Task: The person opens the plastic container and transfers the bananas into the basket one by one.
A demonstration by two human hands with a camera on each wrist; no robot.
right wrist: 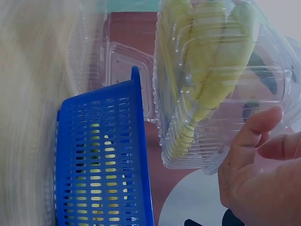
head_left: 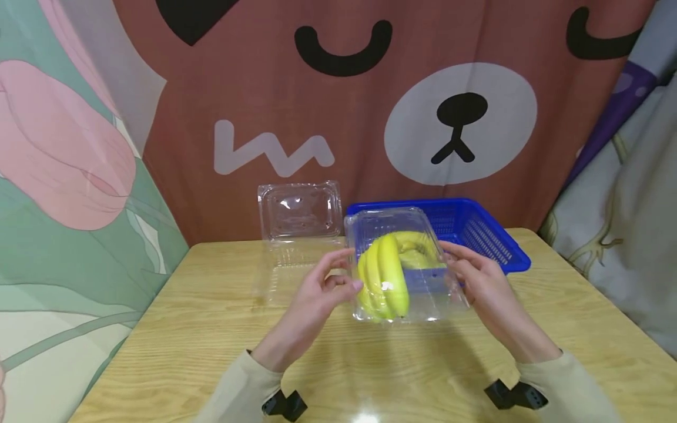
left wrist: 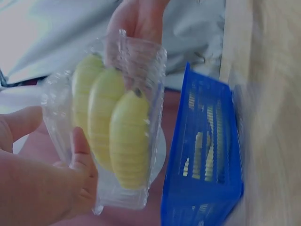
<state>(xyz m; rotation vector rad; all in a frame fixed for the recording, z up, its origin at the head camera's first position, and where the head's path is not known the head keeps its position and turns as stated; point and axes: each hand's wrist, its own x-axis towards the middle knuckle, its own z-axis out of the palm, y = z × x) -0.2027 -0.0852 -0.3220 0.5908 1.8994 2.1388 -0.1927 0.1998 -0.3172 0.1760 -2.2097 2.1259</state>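
Observation:
Both hands hold a closed clear plastic clamshell box [head_left: 433, 294] up above the table, its lid tilted toward the head camera. Inside it lie several yellow bananas [head_left: 383, 276], gathered toward the left side; the left wrist view shows three bananas [left wrist: 129, 141] side by side. My left hand [head_left: 322, 288] grips the box's left edge, with the thumb in front. On the opposite edge, my right hand [head_left: 483, 288] holds the box, its fingers partly hidden behind the plastic. In the right wrist view the thumb and index finger [right wrist: 258, 127] lie at the box's side.
Behind the held box, a blue plastic basket [head_left: 492, 241] stands at the table's back; yellow shows through its slots in the right wrist view. Left of it, another clear clamshell box [head_left: 301, 211] stands with its lid raised. A printed curtain [head_left: 264, 88] hangs behind the wooden table [head_left: 211, 317].

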